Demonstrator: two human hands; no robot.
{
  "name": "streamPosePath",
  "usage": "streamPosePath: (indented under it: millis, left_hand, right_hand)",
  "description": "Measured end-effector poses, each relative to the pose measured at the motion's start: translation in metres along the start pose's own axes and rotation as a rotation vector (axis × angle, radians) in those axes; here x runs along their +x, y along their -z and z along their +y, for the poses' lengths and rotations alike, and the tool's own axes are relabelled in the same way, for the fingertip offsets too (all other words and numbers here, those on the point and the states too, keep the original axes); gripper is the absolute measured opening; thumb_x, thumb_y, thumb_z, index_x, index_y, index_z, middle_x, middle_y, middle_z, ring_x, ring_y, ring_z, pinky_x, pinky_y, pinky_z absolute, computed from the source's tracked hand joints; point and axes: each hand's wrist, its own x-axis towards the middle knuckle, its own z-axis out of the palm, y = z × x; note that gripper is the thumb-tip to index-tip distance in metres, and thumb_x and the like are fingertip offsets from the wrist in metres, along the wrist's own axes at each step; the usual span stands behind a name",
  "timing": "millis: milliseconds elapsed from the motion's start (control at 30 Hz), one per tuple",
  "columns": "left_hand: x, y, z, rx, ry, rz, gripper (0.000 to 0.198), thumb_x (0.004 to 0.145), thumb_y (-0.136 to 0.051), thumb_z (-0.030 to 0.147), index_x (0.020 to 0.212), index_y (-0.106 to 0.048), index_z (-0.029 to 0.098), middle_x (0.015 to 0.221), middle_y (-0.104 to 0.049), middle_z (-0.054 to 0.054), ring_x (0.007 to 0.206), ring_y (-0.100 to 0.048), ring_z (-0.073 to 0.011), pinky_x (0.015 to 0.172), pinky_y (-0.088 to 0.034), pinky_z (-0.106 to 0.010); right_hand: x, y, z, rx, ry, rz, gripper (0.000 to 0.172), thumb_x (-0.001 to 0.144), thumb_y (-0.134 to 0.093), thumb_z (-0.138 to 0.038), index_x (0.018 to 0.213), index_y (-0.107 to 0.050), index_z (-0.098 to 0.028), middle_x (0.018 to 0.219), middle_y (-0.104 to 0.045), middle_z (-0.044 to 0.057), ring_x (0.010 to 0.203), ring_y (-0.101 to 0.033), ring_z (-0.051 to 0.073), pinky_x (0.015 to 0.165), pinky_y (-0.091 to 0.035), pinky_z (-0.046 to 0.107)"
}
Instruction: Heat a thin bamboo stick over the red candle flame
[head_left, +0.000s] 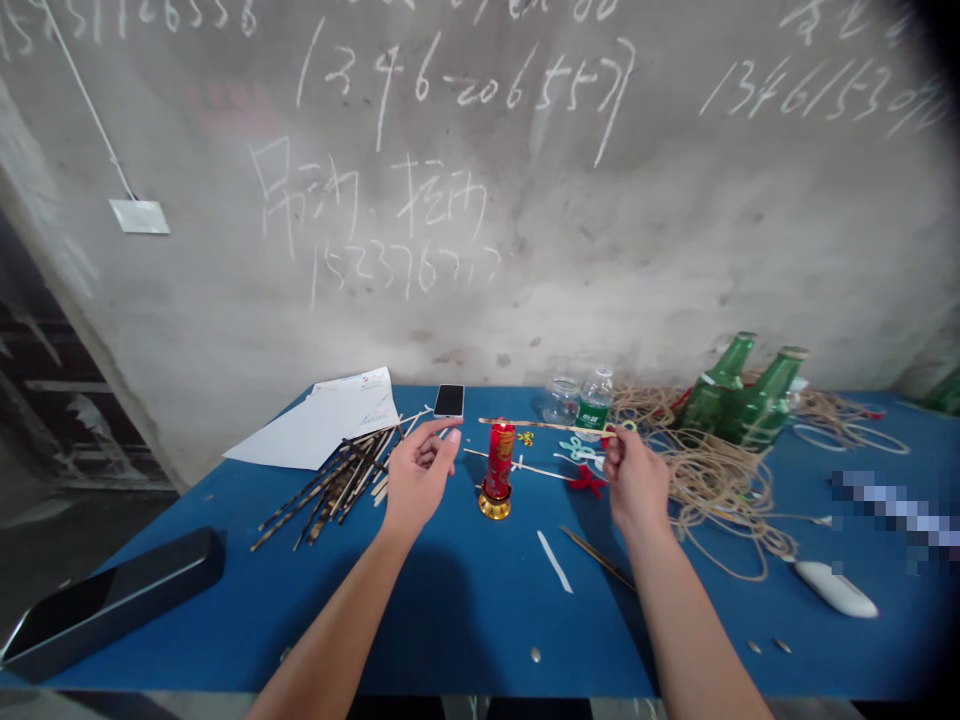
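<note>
My right hand (pixel 636 475) pinches the right end of a thin wooden stick (pixel 551 427), held level across the top of a red candle (pixel 499 460) in a gold base (pixel 494 507). A flame cannot be made out. My left hand (pixel 421 468) is beside the stick's left tip, index finger stretched out and thumb apart, with nothing held. Behind the candle lies another thin stick (pixel 540 470) with a red star-like piece (pixel 587 481) at its right end. A white strip (pixel 554 562) and a brown stick (pixel 596 556) lie nearer me.
Dark and pale sticks (pixel 346 480) lie left beside white paper (pixel 315 425) and a phone (pixel 449 400). Tangled twine (pixel 720 485), green bottles (pixel 772 400) and a plastic bottle (pixel 595 400) stand right. A long dark case (pixel 112 600) sits front left, a white object (pixel 835 588) right.
</note>
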Motion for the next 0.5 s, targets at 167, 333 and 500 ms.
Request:
streamPosePath:
  millis: [167,333,500]
  left_hand:
    - [0.0008,0.0000,-0.0023,0.063,-0.033,-0.010,0.037,0.097,-0.069,0.047,0.120,-0.079,0.020,0.060,-0.057,0.003,0.054,-0.053,-0.0109,0.051,-0.039,-0.021]
    - [0.0016,0.0000,-0.0026,0.086,-0.041,-0.001,0.035,0.097,-0.070,0.047,0.116,-0.080,0.019,0.059,-0.058,0.002,0.053,-0.052,-0.0113,0.050,-0.039,-0.022]
    - [0.0019,0.0009,-0.0013,0.065,-0.039,0.068,0.033,0.097,-0.070,0.048,0.108,-0.078,0.018,0.055,-0.055,0.004,0.050,-0.047,-0.0104,0.049,-0.037,-0.021]
  right_hand:
    - [-0.0019,0.0000,0.0037,-0.012,0.008,-0.059,0.031,0.077,-0.083,-0.037,0.064,-0.063,-0.017,0.057,-0.051,-0.004,0.045,-0.037,0.006,0.037,-0.026,0.020]
    - [-0.0051,-0.0010,0.0050,-0.029,0.018,-0.134,0.038,0.077,-0.087,-0.045,0.065,-0.063,-0.017,0.057,-0.051,-0.004,0.044,-0.039,0.006,0.037,-0.026,0.020]
    - [-0.0103,-0.0035,0.0009,-0.021,0.014,-0.215,0.043,0.079,-0.086,-0.050,0.065,-0.063,-0.018,0.056,-0.051,-0.004,0.044,-0.039,0.006,0.038,-0.027,0.020]
